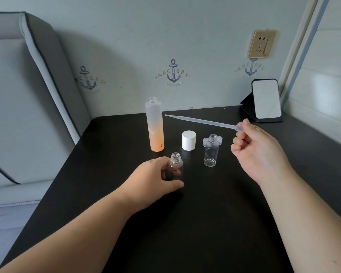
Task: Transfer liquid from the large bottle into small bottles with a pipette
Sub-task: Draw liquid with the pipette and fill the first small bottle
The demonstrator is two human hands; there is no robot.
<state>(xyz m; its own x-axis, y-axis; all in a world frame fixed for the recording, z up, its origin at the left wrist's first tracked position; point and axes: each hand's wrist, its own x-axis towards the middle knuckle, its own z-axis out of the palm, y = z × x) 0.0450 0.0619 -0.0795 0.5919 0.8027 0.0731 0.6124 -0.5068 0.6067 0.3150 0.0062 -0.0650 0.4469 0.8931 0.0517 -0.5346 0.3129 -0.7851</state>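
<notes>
While my left hand [156, 174] curls round the near small bottle [176, 168], thumb in front and fingers behind its clear body, that bottle stands upright and uncapped on the black table [195, 223], just in front of the large bottle [155, 125]. My right hand [258, 150] is raised to the right of the large bottle and pinches the bulb end of the pipette [201, 121] between thumb and forefinger, the other fingers folded into the palm. From this grip the pipette's thin stem runs leftward, nearly level, and its tip ends just right of the large bottle's upper body, below the open neck and apart from it. Whether the stem holds liquid cannot be told. The large bottle stands upright and uncapped, frosted above and orange below, marked "1" near its base. A white cap [189, 140] sits just right of the large bottle; farther right stands a second small bottle [211, 150], open and clear, with small clear caps [220, 139] just behind it. Well to the right of the large bottle, at the table's rear corner, a small mirror [265, 99] leans on its dark stand.
</notes>
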